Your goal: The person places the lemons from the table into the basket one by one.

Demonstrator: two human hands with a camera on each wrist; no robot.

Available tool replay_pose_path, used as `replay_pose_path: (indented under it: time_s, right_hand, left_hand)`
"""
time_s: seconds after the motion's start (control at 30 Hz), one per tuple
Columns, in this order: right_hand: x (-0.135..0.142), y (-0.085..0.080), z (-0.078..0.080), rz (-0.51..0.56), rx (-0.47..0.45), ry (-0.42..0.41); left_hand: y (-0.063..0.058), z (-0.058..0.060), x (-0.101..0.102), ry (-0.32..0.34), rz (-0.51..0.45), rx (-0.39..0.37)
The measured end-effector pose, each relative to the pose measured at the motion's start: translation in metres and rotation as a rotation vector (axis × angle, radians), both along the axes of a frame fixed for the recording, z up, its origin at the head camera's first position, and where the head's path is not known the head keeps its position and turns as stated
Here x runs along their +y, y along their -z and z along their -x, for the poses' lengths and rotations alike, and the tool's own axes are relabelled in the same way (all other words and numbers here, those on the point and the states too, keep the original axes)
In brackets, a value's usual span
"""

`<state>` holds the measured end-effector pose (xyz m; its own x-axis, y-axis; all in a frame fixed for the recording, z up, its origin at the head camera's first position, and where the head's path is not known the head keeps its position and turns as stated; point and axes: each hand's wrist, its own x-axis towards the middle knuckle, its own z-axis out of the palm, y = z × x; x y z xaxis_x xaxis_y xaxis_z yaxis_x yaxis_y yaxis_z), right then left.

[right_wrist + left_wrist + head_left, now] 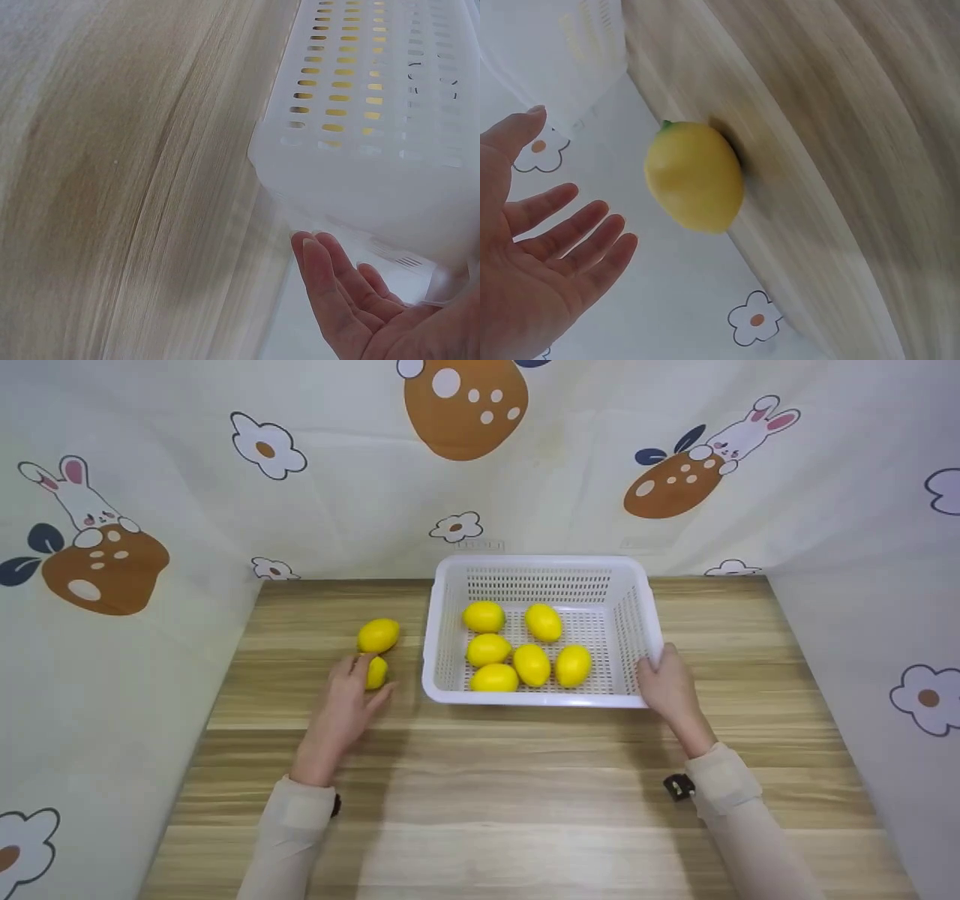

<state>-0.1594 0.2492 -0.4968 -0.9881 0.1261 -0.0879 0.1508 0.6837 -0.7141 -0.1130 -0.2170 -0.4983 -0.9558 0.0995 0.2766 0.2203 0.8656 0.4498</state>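
My left hand [343, 701] hovers over a yellow lemon [377, 673] on the table, left of the basket, and partly covers it. In the left wrist view its fingers [577, 225] are spread and loosely bent, apart from the lemon [694, 176], which has a green tip. Just behind lies another lemon [379, 636]. A white plastic basket [495, 699] with slotted walls holds several lemons [532, 664]. At its front right corner, my right hand [670, 684] grips the rim, thumb over the edge and fingers [319, 274] along the outside.
The wood-grain table [480, 795] is bounded at the back and sides by a pale cloth [345, 510] printed with rabbits and flowers. The basket stands close to the back cloth. A small black clip [679, 787] sits by the right sleeve.
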Motion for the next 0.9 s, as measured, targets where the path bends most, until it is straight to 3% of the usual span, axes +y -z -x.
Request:
replay_pose_path:
  time_s: [0.1,0.37,0.8,0.9]
  right_hand:
    - [0.001,0.001,0.001,-0.005,0.001,-0.005]
    - [0.001,-0.001,-0.001,-0.008,0.001,0.005]
    - [0.001,0.002,0.001,-0.004,-0.013,0.012]
    - [0.0,0.003,0.001,-0.003,-0.006,0.011]
  left_hand:
    - [0.003,0.001,-0.003,-0.005,-0.007,-0.016]
    - [0.009,0.008,-0.012,-0.017,-0.042,-0.142]
    - [0.018,0.022,-0.025,-0.009,-0.047,-0.25]
    - [0.02,0.025,-0.027,0.008,-0.033,-0.216]
